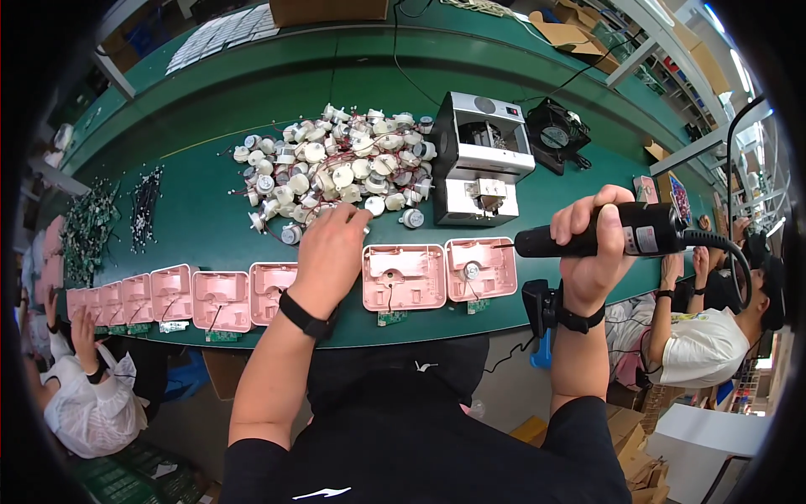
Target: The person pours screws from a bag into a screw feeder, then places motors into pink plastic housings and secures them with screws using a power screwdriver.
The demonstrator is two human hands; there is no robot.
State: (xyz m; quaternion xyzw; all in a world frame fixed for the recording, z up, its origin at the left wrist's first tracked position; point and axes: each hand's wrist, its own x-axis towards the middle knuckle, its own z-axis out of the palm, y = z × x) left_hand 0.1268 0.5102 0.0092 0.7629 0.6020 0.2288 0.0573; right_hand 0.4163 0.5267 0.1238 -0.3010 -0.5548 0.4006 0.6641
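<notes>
The right hand [594, 270], in front and to the right of the silver-and-black box-shaped metal machine [456, 203], is wrapped round a smooth black cylindrical power screwdriver [541, 242]; I see its slim bit point left over a shallow pink plastic shell [501, 286], and a ribbed black cable [709, 241] leave its rear. The left hand [329, 256], in front and to the left of the machine, has bent fingers at the near edge of a loose heap of white plastic and grey metal motors [340, 172] with thin reddish wires; I cannot tell whether it pinches one. The heap crowds the machine's left side. Directly before the machine, that shell holds a round metallic part; similar round-cornered shells [403, 291] run leftward, one partly covered by the left hand and wrist. Farther left of the machine I find a tangled pile of green circuit boards [86, 223]; just right, a black square-framed fan [556, 134].
</notes>
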